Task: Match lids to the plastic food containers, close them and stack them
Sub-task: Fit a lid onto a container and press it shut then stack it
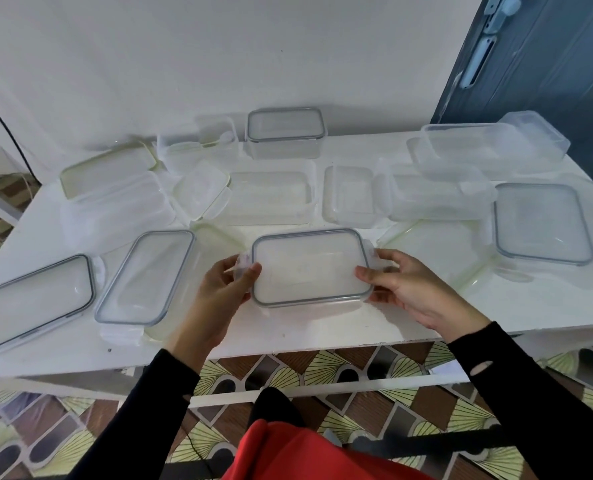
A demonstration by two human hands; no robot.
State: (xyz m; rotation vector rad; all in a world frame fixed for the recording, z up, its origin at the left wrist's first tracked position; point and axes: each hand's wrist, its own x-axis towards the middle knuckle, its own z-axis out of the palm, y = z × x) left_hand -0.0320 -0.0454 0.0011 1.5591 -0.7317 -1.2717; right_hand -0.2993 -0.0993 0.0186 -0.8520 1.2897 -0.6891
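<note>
White table (pixel 322 327) stands against a plain wall. Fingers and thumb of the left hand (pixel 225 285) pinch the left clip (pixel 243 268) of the grey-rimmed lid (pixel 310 268). The right hand (pixel 416 289) grips the opposite end, thumb on the rim. The lid sits on a container (pixel 312 304) at centre front. A bare strip of tabletop separates it from the table's front edge. A slanted lid (pixel 146 275) lies close on the left and a green-rimmed lid (pixel 437 251) close on the right.
</note>
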